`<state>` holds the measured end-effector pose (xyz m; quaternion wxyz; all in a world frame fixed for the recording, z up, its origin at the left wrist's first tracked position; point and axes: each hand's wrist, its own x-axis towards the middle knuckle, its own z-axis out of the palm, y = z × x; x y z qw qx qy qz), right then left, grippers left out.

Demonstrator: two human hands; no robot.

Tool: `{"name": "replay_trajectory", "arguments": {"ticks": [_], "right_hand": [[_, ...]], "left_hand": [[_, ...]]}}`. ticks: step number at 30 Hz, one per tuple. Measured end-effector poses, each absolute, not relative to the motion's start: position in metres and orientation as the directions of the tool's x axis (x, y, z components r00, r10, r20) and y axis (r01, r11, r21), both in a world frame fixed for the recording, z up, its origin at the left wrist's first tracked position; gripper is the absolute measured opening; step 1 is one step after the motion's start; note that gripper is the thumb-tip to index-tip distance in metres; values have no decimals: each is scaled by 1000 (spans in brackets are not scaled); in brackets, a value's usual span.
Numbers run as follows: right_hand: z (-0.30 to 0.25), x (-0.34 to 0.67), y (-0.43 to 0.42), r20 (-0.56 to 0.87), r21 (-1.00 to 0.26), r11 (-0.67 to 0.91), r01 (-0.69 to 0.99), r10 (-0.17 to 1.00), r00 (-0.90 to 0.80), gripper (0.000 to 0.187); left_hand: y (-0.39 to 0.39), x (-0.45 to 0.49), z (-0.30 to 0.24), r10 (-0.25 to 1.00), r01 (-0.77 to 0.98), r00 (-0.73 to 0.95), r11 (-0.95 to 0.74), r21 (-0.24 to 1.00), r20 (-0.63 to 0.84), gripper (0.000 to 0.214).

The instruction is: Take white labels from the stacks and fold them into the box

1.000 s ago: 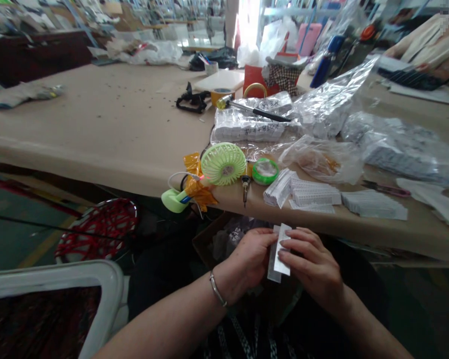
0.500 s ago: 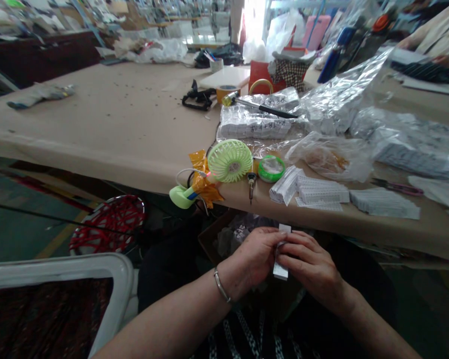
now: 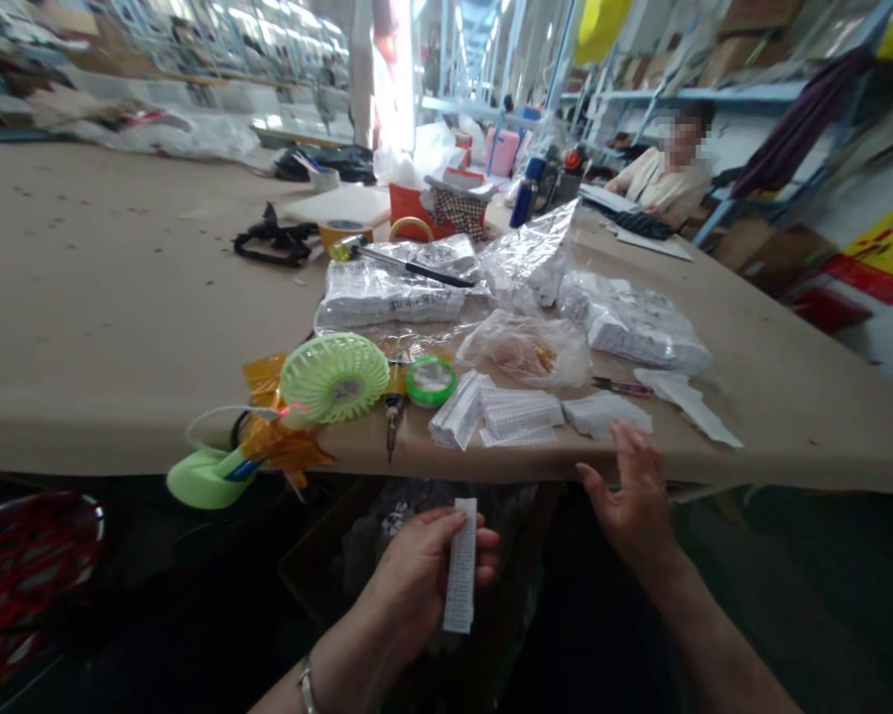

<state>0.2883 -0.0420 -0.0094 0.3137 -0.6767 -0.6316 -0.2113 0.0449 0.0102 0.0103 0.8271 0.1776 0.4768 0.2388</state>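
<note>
My left hand (image 3: 417, 575) is below the table edge, its fingers closed on a narrow folded white label strip (image 3: 460, 565) that stands upright. My right hand (image 3: 632, 491) is raised at the table's front edge with fingers spread and nothing in it. It is nearest to a small stack of white labels (image 3: 606, 412). More white label stacks (image 3: 517, 409) lie just left of that one.
On the tan table (image 3: 119, 327) lie a green hand-held fan (image 3: 331, 377), a green tape roll (image 3: 430, 381), a screwdriver (image 3: 392, 418), clear plastic bags of labels (image 3: 640, 322) and pink scissors (image 3: 621, 387). A seated person (image 3: 662, 178) works at the far end.
My right hand has let go of the label strip and risen to the table edge. My left hand now holds the strip alone. The view has swung to the right.
</note>
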Motion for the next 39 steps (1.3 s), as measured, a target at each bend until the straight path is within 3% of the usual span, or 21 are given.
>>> {"name": "replay_trajectory", "arguments": {"ticks": [2, 4, 8, 12, 18, 21, 24, 29, 39], "right_hand": [[-16, 310, -44, 628, -41, -142, 989, 767, 136, 64], [-24, 321, -47, 581, 43, -158, 987, 807, 104, 55], [-31, 330, -52, 620, 45, -97, 994, 783, 48, 38], [-25, 341, -53, 689, -69, -5, 998, 723, 51, 22], [-7, 289, -54, 754, -434, 208, 877, 616, 228, 16], [-4, 231, -56, 719, -453, 516, 727, 694, -45, 27], [-10, 189, -55, 669, -426, 647, 632, 696, -261, 25], [-27, 177, -47, 668, -382, 683, 623, 670, -325, 21], [-21, 179, -50, 598, -348, 676, 649, 693, -402, 24]], "left_hand": [[8, 46, 9, 561, -219, 441, 824, 522, -700, 8], [6, 48, 8, 560, -212, 444, 824, 526, -699, 9], [5, 50, 9, 570, -198, 423, 817, 542, -705, 8], [7, 52, 12, 576, -186, 408, 812, 553, -708, 6], [4, 54, 15, 558, -151, 469, 814, 560, -684, 11], [2, 56, 15, 565, -205, 520, 810, 549, -640, 11], [2, 55, 14, 648, -324, 513, 754, 572, -564, 10], [4, 48, 8, 704, -423, 417, 710, 563, -575, 17], [5, 45, 4, 706, -473, 449, 708, 524, -548, 22]]}}
